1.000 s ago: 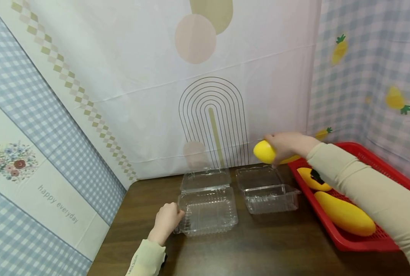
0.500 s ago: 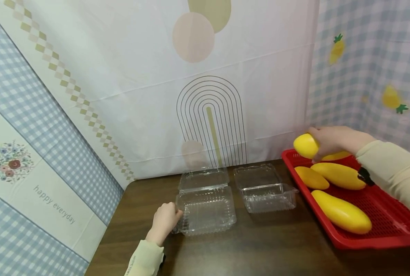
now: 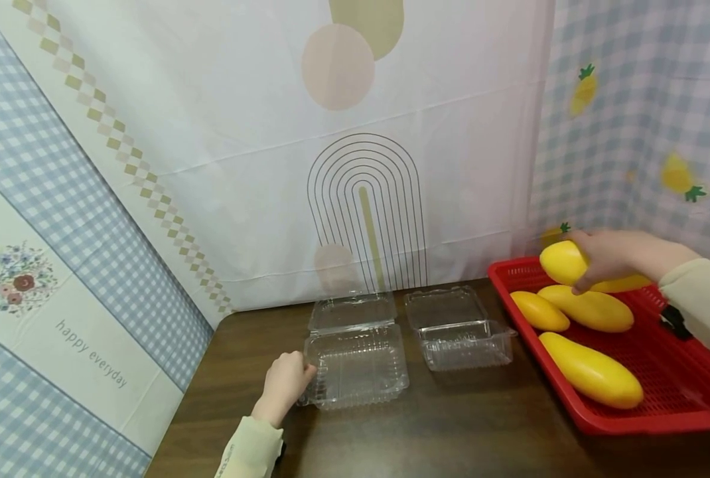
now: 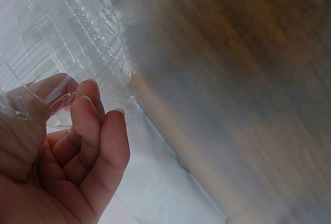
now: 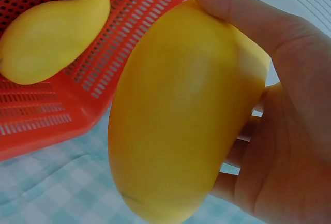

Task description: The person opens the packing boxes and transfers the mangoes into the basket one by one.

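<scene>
My right hand (image 3: 626,255) grips a large yellow mango (image 3: 561,262) from above, over the back of the red basket (image 3: 659,423). In the right wrist view the thumb lies along one side of this mango (image 5: 176,115), with the fingers behind it. Under it in the basket lie a small mango (image 3: 540,311), a longer one (image 3: 600,311) and another long one (image 3: 594,372) nearer the front. At the left, my left hand (image 3: 286,380) pinches the near left corner of a clear plastic clamshell box (image 3: 363,368). Its lid stands raised behind.
A second clear clamshell box (image 3: 465,345), lid also raised, sits between the first box and the basket. The brown wooden table (image 3: 438,431) ends at a patterned cloth (image 3: 259,219) at the back. A checked cloth (image 3: 606,166) hangs behind the basket.
My right hand has moved right with the mango, from above the right clamshell box to over the basket, and slightly down at the end. My left hand has stayed at its box.
</scene>
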{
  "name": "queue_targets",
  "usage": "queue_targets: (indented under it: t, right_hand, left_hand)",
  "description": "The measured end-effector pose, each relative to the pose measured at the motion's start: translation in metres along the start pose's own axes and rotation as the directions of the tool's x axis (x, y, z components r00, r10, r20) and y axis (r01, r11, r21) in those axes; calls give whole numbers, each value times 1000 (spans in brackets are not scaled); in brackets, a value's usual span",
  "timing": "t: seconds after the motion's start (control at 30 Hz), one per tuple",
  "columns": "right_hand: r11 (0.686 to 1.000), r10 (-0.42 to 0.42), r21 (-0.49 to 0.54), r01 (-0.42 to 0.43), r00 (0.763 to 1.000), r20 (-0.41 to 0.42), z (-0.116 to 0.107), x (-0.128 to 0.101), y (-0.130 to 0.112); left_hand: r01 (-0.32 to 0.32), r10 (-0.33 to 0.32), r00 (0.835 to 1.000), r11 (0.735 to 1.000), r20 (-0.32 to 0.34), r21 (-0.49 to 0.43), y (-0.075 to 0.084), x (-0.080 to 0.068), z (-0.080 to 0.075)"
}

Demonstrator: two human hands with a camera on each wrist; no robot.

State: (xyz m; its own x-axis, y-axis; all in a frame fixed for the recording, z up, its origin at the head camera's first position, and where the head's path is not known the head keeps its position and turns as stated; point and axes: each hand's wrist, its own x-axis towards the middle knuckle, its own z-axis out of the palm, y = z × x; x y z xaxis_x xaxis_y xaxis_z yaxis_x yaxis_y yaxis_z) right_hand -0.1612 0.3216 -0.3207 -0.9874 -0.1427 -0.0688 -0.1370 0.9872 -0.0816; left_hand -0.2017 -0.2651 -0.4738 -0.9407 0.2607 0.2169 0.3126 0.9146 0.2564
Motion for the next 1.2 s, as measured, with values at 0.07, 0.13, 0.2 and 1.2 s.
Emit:
queue_targets:
  t: [0.07,0.13,0.2,1.2]
  right_hand:
    - [1000,-2,24,2,1000,-6,6,-2,4]
    - [999,-7,46,7,1000,-9,12,-4,7]
    - [998,-11,54,11,1000,-2,19,-5,10]
    - [978,-45,209,15,989,143,81,-23,11]
  left_hand:
    - [-1,1,1000,1000,-4,6,0,0,0]
    - [1,-1,1000,1000,-3,5,1,0,0]
    - [3,-3,1000,1000,-1,-1,1,0,-1]
    - [2,-2,1000,1000,5,-13,-1,-4,1]
